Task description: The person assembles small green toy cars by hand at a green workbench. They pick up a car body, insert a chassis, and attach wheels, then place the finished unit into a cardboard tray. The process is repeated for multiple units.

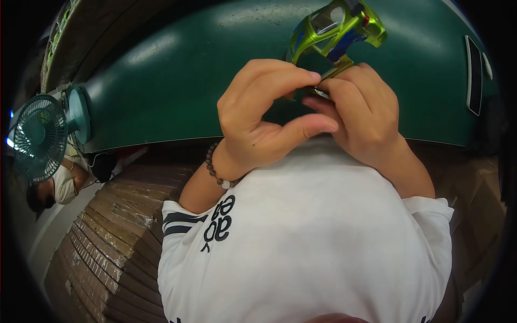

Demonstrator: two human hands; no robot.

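A shiny yellow-green and blue metallic frame, with open cut-outs and a narrow arm at its lower end, is held up over the green table. My right hand has its curled fingers closed on that narrow lower end, a small part of which shows between both hands. Beside it, my left hand touches the same end with its index fingertip. The left thumb is stretched out apart from the index finger, its tip close to the right hand. What lies under the right fingers is hidden.
The green tabletop curves across the far side. A fan is at its left end; a dark flat device with a pale rim lies at the right. Brown cardboard stacks stand at lower left. Another person is beyond the fan.
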